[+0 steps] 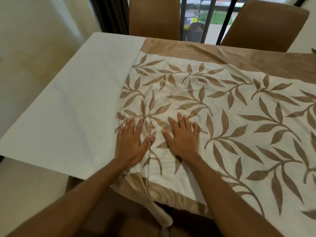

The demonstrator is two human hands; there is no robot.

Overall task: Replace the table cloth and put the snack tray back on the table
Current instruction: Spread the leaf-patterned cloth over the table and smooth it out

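A cream table cloth [230, 103] with tan leaf print and a tan border lies over the middle and right of the table. Its left edge is bunched and wrinkled. The bare pale table top [71, 103] shows on the left. My left hand [131, 142] rests flat on the cloth's left edge, fingers spread. Beside it my right hand [183, 137] also presses flat on the cloth, palm down. Neither hand holds anything. A fold of cloth hangs over the near table edge between my forearms. No snack tray is in view.
Two brown upholstered chairs [153, 16] [266, 26] stand at the far side of the table. Behind them are dark window bars and a potted plant [196, 29] outside. A cream wall runs along the left.
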